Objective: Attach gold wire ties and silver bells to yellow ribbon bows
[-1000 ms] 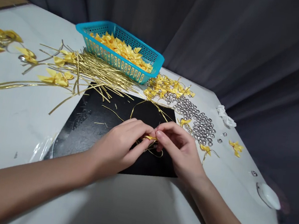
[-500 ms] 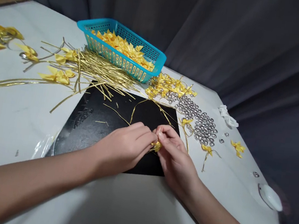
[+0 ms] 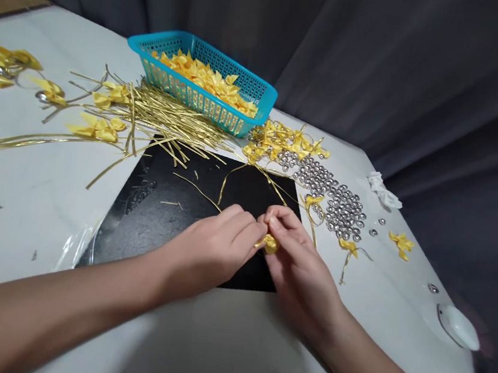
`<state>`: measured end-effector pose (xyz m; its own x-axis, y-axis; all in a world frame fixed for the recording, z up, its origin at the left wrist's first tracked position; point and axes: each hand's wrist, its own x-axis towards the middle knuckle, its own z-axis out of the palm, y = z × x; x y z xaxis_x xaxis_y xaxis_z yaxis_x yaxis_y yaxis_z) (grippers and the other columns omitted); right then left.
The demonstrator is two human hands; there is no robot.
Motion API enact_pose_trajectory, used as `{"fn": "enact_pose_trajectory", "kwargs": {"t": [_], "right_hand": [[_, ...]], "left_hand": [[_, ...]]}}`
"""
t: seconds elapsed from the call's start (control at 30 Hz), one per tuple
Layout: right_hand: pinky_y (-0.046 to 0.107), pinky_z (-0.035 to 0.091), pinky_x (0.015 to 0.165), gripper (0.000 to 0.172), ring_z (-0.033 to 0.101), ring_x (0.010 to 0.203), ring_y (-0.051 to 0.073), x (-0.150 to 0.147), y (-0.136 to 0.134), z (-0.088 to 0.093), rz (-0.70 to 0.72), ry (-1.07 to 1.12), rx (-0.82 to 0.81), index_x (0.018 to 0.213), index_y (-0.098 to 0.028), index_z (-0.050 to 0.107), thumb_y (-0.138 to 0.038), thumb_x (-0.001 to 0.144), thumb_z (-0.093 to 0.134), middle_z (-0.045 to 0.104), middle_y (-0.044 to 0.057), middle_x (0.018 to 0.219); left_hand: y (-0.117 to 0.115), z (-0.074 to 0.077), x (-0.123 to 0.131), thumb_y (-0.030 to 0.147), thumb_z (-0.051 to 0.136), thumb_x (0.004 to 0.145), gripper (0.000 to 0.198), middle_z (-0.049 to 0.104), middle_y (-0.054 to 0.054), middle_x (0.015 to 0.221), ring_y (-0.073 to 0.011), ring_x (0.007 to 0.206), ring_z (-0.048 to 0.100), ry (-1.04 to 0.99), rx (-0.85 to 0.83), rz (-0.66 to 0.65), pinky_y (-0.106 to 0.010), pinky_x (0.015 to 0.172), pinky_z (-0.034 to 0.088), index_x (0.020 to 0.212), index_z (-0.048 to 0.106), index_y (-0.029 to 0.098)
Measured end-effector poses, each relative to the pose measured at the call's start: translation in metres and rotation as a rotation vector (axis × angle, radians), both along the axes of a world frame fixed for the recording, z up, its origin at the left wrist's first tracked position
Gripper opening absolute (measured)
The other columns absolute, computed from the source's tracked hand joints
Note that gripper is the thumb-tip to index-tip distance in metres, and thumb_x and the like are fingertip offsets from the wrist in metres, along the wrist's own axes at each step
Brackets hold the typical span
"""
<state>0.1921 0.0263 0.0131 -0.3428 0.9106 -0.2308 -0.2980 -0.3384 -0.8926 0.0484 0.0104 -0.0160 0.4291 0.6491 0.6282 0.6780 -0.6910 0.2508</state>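
My left hand (image 3: 217, 246) and my right hand (image 3: 297, 256) meet over the black mat (image 3: 172, 219), fingertips pinched together. Between them is a small yellow ribbon flower (image 3: 271, 244), partly covered by the fingers. Both hands are closed on it; whether a wire is also in the fingers is hidden. Loose gold wires (image 3: 196, 191) lie on the mat just beyond my hands. Right of my right hand, a yellow ribbon flower with a wire stem (image 3: 349, 247) rests on the white table.
A teal basket (image 3: 204, 108) of yellow ribbon pieces stands at the back, with a heap of gold wires (image 3: 171, 113) before it. Silver bead-like rings (image 3: 341, 207) and finished-looking yellow flowers (image 3: 282, 141) lie to the right. A white object (image 3: 458, 327) sits near the right edge.
The yellow flower between my fingers has turned and shows more of itself. My hands have shifted slightly right; the rest of the view has moved slightly.
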Motion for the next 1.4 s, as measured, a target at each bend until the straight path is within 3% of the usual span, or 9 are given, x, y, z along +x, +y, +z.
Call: {"fn": "enact_pose_trajectory", "kwargs": {"t": [0.3, 0.5, 0.73, 1.4], "right_hand": [[0.015, 0.042, 0.063, 0.011, 0.046, 0.063, 0.007, 0.002, 0.007, -0.001, -0.014, 0.105, -0.247, 0.073, -0.018, 0.057, -0.019, 0.073, 0.068, 0.050, -0.003, 0.070], [0.014, 0.044, 0.065, 0.009, 0.050, 0.066, 0.006, 0.002, 0.008, 0.004, -0.042, 0.088, -0.188, 0.074, -0.017, 0.057, -0.019, 0.079, 0.064, 0.054, -0.002, 0.071], [0.014, 0.046, 0.066, 0.011, 0.053, 0.068, 0.006, 0.000, 0.006, 0.003, -0.048, 0.047, -0.172, 0.077, -0.018, 0.058, -0.023, 0.075, 0.069, 0.056, -0.003, 0.073], [0.013, 0.046, 0.063, 0.012, 0.053, 0.064, 0.005, 0.001, 0.007, 0.001, -0.019, 0.045, -0.160, 0.076, -0.018, 0.058, -0.023, 0.075, 0.069, 0.056, -0.003, 0.071]], "left_hand": [[0.002, 0.001, -0.001, 0.014, 0.046, 0.089, 0.014, 0.063, -0.006, 0.075, -0.0176, 0.071, 0.056, -0.068, -0.036, -0.064, -0.028, 0.065, 0.049, 0.084, 0.059, 0.010], [0.003, 0.004, -0.002, 0.011, 0.054, 0.084, 0.007, 0.068, -0.005, 0.077, -0.0157, 0.071, 0.060, -0.193, -0.008, -0.013, -0.027, 0.071, 0.048, 0.083, 0.061, 0.010], [0.002, 0.006, -0.004, 0.008, 0.058, 0.079, 0.006, 0.068, -0.003, 0.074, -0.0125, 0.067, 0.058, -0.304, -0.077, -0.026, -0.025, 0.070, 0.048, 0.081, 0.061, 0.012], [0.003, 0.007, -0.003, 0.008, 0.058, 0.078, 0.005, 0.068, -0.002, 0.071, -0.0107, 0.065, 0.058, -0.375, -0.087, -0.038, -0.023, 0.068, 0.048, 0.078, 0.061, 0.013]]}}
